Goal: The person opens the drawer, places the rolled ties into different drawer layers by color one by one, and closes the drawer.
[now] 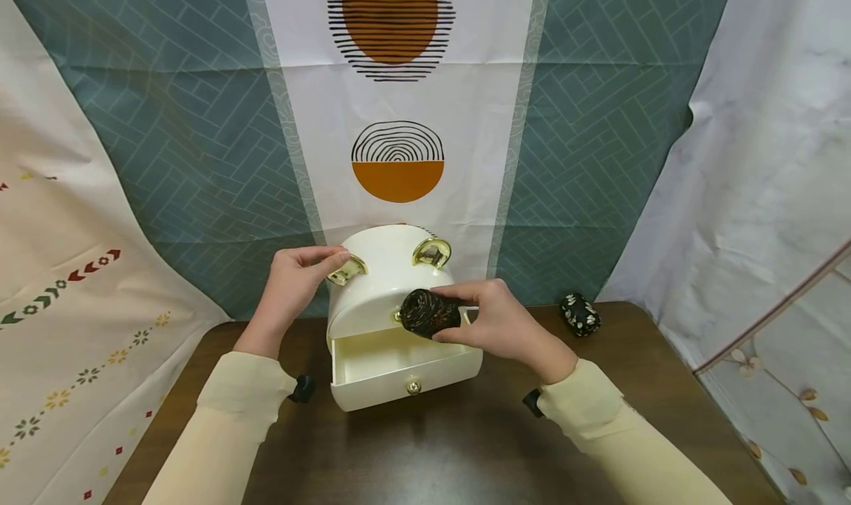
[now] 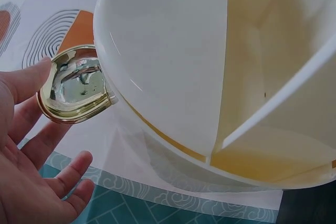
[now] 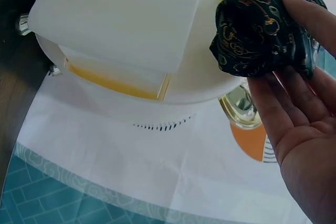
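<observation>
A white rounded box (image 1: 388, 258) with two gold ears stands on the table, its lower drawer (image 1: 372, 396) pulled out with a bare interior showing. My left hand (image 1: 292, 280) pinches the left gold ear (image 2: 79, 85) between thumb and forefinger, the other fingers spread loosely below. In my right hand (image 1: 501, 324) is a rolled dark cloth (image 1: 428, 314) with a small patterned print, gripped between thumb and fingers. The roll is held up in front of the box, above the drawer's right side, and its coiled end faces left. It partly covers the upper gold knob (image 1: 397, 317).
A second roll (image 1: 580, 314), black with pale flowers, lies on the brown table (image 1: 465, 446) toward the back right. Behind the box hangs a patterned curtain (image 1: 592, 158). The right gold ear (image 1: 432, 252) rises close to my right hand.
</observation>
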A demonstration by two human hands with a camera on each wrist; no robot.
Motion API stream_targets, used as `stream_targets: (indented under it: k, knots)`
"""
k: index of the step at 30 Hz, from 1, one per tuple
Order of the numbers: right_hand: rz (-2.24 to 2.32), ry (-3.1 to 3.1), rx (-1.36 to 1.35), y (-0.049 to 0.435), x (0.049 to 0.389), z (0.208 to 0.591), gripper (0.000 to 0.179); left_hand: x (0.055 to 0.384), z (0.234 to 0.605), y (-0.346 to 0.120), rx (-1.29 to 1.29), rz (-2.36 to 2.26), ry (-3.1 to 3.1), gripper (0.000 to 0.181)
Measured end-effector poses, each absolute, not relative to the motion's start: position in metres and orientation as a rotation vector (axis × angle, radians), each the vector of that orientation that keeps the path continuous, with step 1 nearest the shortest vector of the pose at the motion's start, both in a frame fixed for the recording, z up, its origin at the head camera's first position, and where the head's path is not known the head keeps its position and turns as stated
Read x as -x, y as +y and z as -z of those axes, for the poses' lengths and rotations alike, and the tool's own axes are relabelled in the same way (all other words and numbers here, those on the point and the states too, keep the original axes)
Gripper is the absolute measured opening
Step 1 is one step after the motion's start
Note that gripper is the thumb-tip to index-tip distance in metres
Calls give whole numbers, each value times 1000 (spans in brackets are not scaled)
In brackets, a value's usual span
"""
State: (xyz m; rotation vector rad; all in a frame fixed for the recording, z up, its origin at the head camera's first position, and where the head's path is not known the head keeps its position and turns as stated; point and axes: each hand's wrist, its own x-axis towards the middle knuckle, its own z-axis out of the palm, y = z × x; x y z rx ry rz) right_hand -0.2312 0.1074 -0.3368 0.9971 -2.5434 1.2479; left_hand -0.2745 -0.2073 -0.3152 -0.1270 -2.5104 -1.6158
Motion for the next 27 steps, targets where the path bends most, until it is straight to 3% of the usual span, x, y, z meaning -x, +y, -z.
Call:
stream_targets:
  k: [10,27]
  knots:
    - [-831,-2632,-1141,96,232,340,54,274,316,-208,128,1623,-2505,49]
    - [-701,-2762,-1142,86,237,346,49,274,318,-208,127,1624,-2502,48]
